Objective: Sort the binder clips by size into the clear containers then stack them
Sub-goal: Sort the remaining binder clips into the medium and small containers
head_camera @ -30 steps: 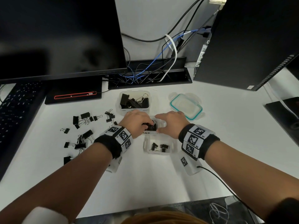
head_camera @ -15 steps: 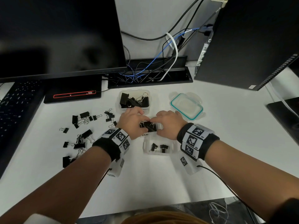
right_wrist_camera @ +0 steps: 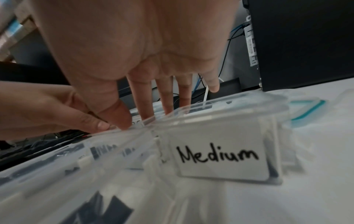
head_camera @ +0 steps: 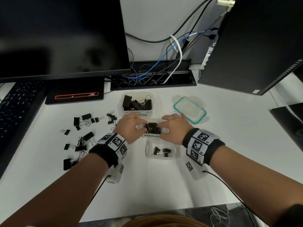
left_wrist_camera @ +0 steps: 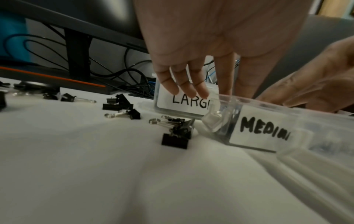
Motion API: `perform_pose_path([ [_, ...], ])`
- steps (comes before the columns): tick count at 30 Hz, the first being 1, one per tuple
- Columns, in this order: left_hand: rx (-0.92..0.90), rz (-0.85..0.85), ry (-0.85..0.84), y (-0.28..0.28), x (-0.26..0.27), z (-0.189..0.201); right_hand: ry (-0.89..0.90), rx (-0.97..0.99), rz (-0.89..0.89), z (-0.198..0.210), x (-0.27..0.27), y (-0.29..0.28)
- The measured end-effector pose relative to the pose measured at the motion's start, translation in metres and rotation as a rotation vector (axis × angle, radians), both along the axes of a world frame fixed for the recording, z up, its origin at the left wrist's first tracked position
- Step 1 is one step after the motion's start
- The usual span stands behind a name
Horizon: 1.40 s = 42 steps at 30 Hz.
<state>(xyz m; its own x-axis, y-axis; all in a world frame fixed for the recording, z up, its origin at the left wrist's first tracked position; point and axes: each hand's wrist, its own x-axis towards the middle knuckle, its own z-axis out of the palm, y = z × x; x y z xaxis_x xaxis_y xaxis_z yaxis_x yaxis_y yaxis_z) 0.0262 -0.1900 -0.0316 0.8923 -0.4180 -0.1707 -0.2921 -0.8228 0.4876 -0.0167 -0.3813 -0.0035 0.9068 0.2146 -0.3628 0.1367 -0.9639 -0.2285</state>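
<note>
Fingers [head_camera: 139, 119] of your left hand [head_camera: 129, 128] and of your right hand [head_camera: 172, 128] curl over opposite ends of the clear plastic container labelled Medium [head_camera: 151, 135], gripping its rim. It sits on the white tabletop [head_camera: 147, 185] directly between your hands, long axis running left to right, black binder clips [head_camera: 153, 128] inside. Both palms face down, wrists low. Loose clips [head_camera: 83, 136] lie nearer your left hand, so sorting looks unfinished.
</note>
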Motion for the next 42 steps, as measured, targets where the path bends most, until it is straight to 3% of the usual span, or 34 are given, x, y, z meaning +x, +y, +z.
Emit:
perform_pose_path([
  [12, -0.151, 0.053, -0.036, 0.016, -0.012, 0.003, -0.079, 0.096, -0.051, 0.011, 0.002, 0.021],
  [19, -0.206, 0.167, -0.027, 0.06, -0.017, 0.011, -0.156, 0.315, -0.026, 0.03, -0.002, 0.073],
  [31, 0.006, 0.275, 0.052, 0.156, -0.016, 0.007, -0.013, 0.282, -0.099, 0.005, -0.01, 0.151],
  [42, 0.156, 0.283, 0.091, 0.177, -0.003, -0.007, 0.04, 0.248, -0.245, -0.03, -0.011, 0.175],
])
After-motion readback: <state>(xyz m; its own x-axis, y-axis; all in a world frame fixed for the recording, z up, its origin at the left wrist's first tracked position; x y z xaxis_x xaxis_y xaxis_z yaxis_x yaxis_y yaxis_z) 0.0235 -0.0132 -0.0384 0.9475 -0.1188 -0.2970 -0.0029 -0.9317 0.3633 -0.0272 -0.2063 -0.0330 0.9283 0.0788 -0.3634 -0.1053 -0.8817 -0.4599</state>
